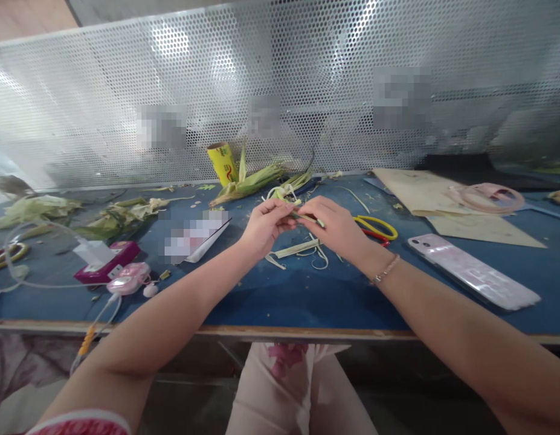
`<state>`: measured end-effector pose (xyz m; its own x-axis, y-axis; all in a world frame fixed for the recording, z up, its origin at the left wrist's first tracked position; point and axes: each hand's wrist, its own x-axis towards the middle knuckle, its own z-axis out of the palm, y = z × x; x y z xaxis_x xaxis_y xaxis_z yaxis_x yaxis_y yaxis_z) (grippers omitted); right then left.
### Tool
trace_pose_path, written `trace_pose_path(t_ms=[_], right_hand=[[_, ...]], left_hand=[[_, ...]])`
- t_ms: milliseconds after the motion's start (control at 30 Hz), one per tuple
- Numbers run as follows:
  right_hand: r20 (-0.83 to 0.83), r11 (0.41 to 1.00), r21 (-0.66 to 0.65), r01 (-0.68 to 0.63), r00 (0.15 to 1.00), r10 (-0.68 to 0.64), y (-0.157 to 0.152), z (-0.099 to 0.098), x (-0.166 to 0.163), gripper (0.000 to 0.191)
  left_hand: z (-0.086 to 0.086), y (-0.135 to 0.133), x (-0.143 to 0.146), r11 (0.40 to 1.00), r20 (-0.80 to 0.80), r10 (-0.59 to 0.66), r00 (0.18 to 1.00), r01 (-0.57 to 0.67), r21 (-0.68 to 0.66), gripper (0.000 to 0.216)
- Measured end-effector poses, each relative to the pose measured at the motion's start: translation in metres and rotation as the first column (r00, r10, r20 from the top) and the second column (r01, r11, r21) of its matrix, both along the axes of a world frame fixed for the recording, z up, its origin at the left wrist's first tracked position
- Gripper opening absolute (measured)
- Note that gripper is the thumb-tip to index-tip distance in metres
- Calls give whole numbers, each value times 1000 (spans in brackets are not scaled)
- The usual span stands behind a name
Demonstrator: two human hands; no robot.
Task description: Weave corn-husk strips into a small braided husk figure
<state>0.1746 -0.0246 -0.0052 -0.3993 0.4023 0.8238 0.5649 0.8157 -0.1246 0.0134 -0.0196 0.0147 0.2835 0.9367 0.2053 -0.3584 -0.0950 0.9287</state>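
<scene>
My left hand (265,225) and my right hand (334,225) meet over the middle of the blue table (280,296). Both pinch a thin green leaf strip (308,217) that runs between their fingertips. Pale cut strips (298,249) lie on the table just under the hands. Yellow-and-red scissors (377,228) rest to the right of my right hand. A bracelet sits on my right wrist.
A bundle of green leaves (250,181) and a yellow roll (222,163) lie at the back by the perforated metal screen (280,90). A pink phone (472,279) and brown paper (443,202) lie right. A pink device (128,278), magenta box (108,261) and leaf scraps (121,212) lie left.
</scene>
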Motion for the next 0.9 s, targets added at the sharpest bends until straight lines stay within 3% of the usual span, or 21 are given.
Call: trace_pose_path(t_ms=[333,633,900], right_hand=[[8,998,21,-51,999,51,-6,2,-3,21],[-207,999,1,47,977,-45,-9,8,-3,16],[-314,975,-221,6,946,-77,-9,10,-9,17]], left_hand=[[-2,-3,1,990,-111,79,991,-65,123,25],[-1,-7,1,954,-225,102,969,-31,298,12],[-5,-9,2,900,-306,204,930,-55,432,8]])
